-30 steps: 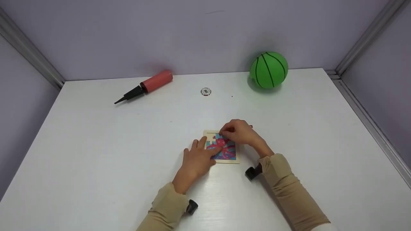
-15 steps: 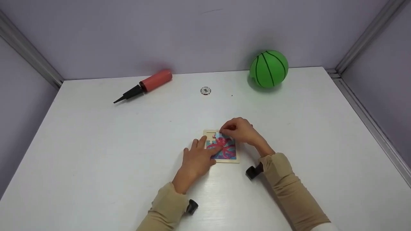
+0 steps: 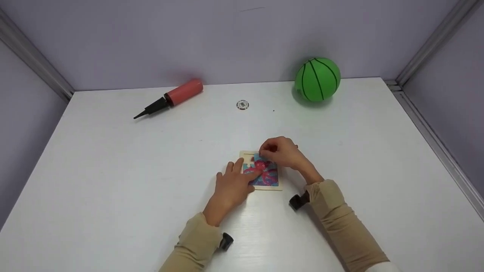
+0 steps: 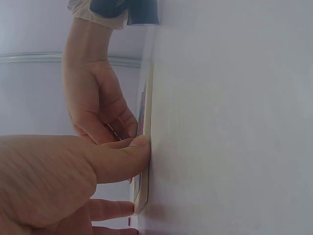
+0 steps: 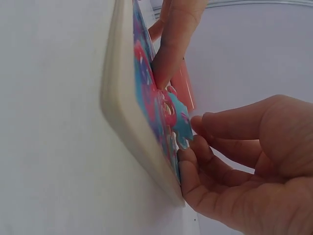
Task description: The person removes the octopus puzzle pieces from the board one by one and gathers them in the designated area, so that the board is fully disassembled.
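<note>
A small wooden jigsaw puzzle (image 3: 269, 180) with a pink octopus on blue lies in a pale wooden frame (image 5: 128, 105). My left hand (image 3: 230, 189) rests on it, the index finger pressing the picture, the thumb at the near edge and other fingers by the left edge. Between thumb and fingertips my right hand (image 5: 264, 161) pinches a blue and pink puzzle piece (image 5: 183, 121). That piece is tilted up from the others at the top of the picture. Bare wood shows at the frame's upper left. The right fingers partly hide the upper right corner.
Farther back on the white table (image 3: 113, 170) lie a red and black hand pump (image 3: 184, 92), a round patterned chip (image 3: 242, 105) and a green ball (image 3: 317, 80). A wall rises behind them. Black wrist cameras (image 3: 226, 241) sit under both sleeves.
The right hand has shifted slightly up and the pinched piece has changed its tilt, its shine coming and going. The left hand stays on the puzzle. The whole view has shifted a little.
</note>
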The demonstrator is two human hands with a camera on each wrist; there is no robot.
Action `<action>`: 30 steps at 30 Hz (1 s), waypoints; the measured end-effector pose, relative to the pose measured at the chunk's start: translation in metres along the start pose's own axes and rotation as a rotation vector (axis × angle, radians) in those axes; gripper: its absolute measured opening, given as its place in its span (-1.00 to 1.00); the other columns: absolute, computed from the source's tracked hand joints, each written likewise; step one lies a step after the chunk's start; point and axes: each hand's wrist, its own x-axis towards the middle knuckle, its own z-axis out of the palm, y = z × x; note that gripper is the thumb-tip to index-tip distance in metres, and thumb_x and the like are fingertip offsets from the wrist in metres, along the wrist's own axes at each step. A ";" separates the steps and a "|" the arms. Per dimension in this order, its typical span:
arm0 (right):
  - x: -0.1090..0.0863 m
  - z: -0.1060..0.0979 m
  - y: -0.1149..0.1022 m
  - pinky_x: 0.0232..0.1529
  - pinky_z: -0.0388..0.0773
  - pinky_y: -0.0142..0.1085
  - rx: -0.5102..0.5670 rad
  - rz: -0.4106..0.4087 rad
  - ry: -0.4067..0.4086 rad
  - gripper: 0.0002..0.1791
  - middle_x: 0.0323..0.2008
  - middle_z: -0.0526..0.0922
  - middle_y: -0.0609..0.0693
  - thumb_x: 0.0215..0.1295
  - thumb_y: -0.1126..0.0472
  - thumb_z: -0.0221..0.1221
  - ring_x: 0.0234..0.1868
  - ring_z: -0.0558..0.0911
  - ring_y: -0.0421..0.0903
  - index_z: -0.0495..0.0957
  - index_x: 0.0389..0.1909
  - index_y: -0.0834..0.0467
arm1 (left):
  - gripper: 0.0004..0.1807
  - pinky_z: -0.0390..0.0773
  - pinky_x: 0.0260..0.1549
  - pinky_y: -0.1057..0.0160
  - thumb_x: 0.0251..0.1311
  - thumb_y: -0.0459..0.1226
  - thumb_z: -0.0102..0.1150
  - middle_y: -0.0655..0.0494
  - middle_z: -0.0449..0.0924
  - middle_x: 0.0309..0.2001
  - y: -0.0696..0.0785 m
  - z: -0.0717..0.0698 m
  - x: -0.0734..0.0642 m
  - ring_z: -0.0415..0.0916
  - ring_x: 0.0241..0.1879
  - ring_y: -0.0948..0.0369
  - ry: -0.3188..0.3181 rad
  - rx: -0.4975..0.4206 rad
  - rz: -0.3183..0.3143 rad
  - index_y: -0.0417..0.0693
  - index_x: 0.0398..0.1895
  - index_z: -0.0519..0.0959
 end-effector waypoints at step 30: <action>-0.002 -0.001 -0.002 -0.23 0.45 -0.25 0.171 -0.057 -0.040 -0.82 -0.32 0.66 -0.02 0.15 0.35 0.22 -0.33 0.51 -0.10 0.69 -0.22 0.16 | -0.50 0.28 0.05 -0.29 0.27 -0.11 0.18 -0.14 0.10 0.43 0.000 0.000 0.000 0.09 0.33 -0.17 -0.006 0.023 0.008 0.32 0.29 0.45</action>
